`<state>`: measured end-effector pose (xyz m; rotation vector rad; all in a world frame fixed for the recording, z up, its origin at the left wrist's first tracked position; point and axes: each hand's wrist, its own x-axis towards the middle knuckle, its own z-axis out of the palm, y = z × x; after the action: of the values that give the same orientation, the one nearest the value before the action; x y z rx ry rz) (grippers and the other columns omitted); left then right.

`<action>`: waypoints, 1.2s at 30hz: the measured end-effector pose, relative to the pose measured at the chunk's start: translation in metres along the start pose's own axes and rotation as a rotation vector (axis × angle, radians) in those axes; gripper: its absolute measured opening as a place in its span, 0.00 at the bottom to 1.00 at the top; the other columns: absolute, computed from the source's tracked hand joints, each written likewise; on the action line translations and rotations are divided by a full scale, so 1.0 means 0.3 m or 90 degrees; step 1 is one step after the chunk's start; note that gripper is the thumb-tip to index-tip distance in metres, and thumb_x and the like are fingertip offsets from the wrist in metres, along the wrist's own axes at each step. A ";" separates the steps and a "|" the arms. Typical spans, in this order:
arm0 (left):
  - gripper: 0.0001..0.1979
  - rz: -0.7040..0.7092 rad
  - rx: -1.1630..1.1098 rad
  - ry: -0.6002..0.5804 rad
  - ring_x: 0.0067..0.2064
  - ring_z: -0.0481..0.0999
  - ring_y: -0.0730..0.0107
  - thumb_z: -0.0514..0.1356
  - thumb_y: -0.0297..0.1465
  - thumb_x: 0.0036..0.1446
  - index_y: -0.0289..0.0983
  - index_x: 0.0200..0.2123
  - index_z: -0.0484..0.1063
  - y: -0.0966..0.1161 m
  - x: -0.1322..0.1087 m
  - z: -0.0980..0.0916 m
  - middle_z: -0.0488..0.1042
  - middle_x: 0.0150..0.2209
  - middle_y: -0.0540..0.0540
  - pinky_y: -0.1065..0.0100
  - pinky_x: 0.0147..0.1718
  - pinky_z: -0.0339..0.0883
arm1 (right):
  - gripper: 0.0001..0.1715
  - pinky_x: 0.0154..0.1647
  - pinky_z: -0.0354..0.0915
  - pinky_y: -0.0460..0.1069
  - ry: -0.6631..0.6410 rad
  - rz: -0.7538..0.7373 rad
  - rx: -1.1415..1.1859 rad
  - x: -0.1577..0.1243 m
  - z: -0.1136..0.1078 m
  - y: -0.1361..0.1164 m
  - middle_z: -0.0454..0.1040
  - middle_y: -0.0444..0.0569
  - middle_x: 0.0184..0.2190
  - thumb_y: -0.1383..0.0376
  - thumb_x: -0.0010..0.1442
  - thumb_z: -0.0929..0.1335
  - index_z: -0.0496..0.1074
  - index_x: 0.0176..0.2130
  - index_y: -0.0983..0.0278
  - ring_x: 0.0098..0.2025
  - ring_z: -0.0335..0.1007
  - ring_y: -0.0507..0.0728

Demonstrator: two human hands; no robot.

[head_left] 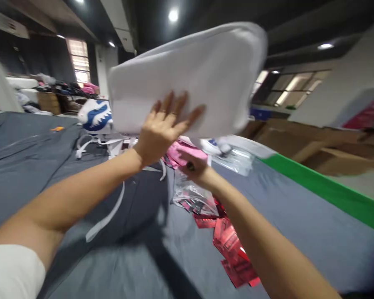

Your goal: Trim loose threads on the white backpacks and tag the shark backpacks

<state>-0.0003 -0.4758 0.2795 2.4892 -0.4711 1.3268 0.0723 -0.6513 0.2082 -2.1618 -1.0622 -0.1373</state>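
A folded white cloth bundle [193, 74] is raised in the air in front of me. My left hand [163, 126] lies flat against its near side, fingers spread and stretched out. My right hand [195, 166] is lower, under the bundle's bottom edge, fingers curled; motion blur hides what, if anything, they grip. Below the hands a clear plastic bag [195, 197] and red foil packets [233, 249] lie on the grey table cover [299, 224]. Pink fabric [182, 151] sits just behind my right hand.
A blue and white item [95, 114] and white straps [106, 216] lie on the grey cover at left. A green edge strip [324, 189] runs along the table's right side, with brown cardboard boxes [314, 143] beyond. Piled clothing [65, 89] stands far back left.
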 end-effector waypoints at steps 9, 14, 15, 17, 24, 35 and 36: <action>0.29 -0.252 0.090 -0.293 0.72 0.40 0.34 0.48 0.24 0.63 0.31 0.68 0.55 -0.526 -0.306 0.902 0.44 0.71 0.26 0.33 0.63 0.42 | 0.23 0.36 0.70 0.53 0.139 0.599 -0.188 -0.757 -0.141 0.768 0.81 0.54 0.32 0.58 0.52 0.63 0.77 0.43 0.63 0.34 0.78 0.62; 0.32 -0.247 0.040 -0.316 0.73 0.43 0.42 0.50 0.37 0.66 0.30 0.70 0.50 -0.386 -0.515 1.004 0.45 0.71 0.28 0.42 0.67 0.43 | 0.24 0.35 0.70 0.54 0.219 0.707 -0.233 -0.958 -0.158 0.964 0.80 0.54 0.29 0.51 0.53 0.63 0.77 0.38 0.64 0.33 0.78 0.63; 0.32 -0.219 0.010 -0.318 0.73 0.43 0.46 0.49 0.39 0.67 0.32 0.70 0.51 -0.334 -0.529 1.016 0.45 0.72 0.31 0.45 0.68 0.43 | 0.24 0.37 0.71 0.54 0.218 0.695 -0.221 -0.947 -0.137 0.981 0.81 0.55 0.31 0.51 0.54 0.63 0.77 0.39 0.64 0.34 0.78 0.62; 0.33 -0.142 -0.053 -0.366 0.74 0.42 0.51 0.52 0.43 0.65 0.36 0.69 0.53 -0.231 -0.541 1.050 0.45 0.72 0.36 0.49 0.69 0.44 | 0.25 0.45 0.71 0.54 0.214 0.653 -0.199 -0.880 -0.077 1.009 0.81 0.57 0.41 0.53 0.56 0.65 0.77 0.45 0.66 0.43 0.78 0.62; 0.42 -0.259 -0.032 -0.495 0.73 0.39 0.38 0.59 0.41 0.60 0.31 0.71 0.46 -0.008 -0.571 1.145 0.39 0.72 0.27 0.39 0.66 0.45 | 0.31 0.58 0.65 0.51 0.222 0.502 -0.176 -0.609 0.047 1.032 0.73 0.55 0.57 0.62 0.60 0.68 0.68 0.61 0.64 0.56 0.70 0.58; 0.34 -0.220 -0.363 -0.438 0.71 0.54 0.51 0.63 0.37 0.57 0.32 0.65 0.61 0.322 -0.478 1.271 0.58 0.68 0.34 0.49 0.70 0.46 | 0.30 0.45 0.67 0.53 0.186 0.714 -0.342 -0.981 -0.162 1.129 0.63 0.59 0.64 0.72 0.60 0.61 0.69 0.60 0.62 0.49 0.72 0.63; 0.37 -0.245 -0.387 -0.448 0.71 0.51 0.49 0.65 0.35 0.55 0.31 0.65 0.60 0.363 -0.461 1.316 0.57 0.68 0.32 0.49 0.70 0.44 | 0.31 0.44 0.67 0.52 0.166 0.704 -0.342 -0.969 -0.167 1.159 0.60 0.57 0.66 0.72 0.60 0.62 0.68 0.61 0.60 0.49 0.73 0.62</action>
<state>0.1770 -0.7081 -0.0391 2.2702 -0.4172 0.0975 0.1445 -1.0142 -0.0582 -2.7870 0.4496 -0.1831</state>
